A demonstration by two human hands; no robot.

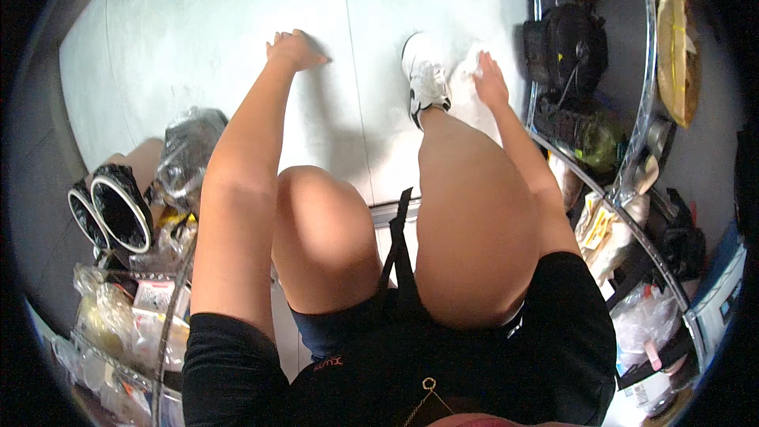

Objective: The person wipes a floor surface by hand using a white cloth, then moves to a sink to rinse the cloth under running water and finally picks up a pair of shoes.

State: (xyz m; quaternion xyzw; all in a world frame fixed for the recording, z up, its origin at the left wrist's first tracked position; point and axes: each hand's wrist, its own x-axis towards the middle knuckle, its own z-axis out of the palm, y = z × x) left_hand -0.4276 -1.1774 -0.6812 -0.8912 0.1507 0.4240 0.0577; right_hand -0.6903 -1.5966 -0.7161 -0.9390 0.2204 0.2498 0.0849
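Note:
My right hand [493,80] is on a crumpled white cloth or tissue [468,66] lying against the pale floor [231,0]. The fingers cover part of the cloth. My left hand [294,50] rests on the floor further left, knuckles up and thumb out to the side, with nothing visible in it. Between the two hands, closer to the right one, stands my foot in a white shoe [424,74]. Both of my bent knees show below the hands.
Wire shelving [643,237] with a black bag [566,47] and plastic-wrapped goods lines the right side. At left are a grey plastic bag [187,154], two black round-mouthed items with white rims [121,213], and a rack of packages [157,308]. A thin seam [350,29] crosses the floor.

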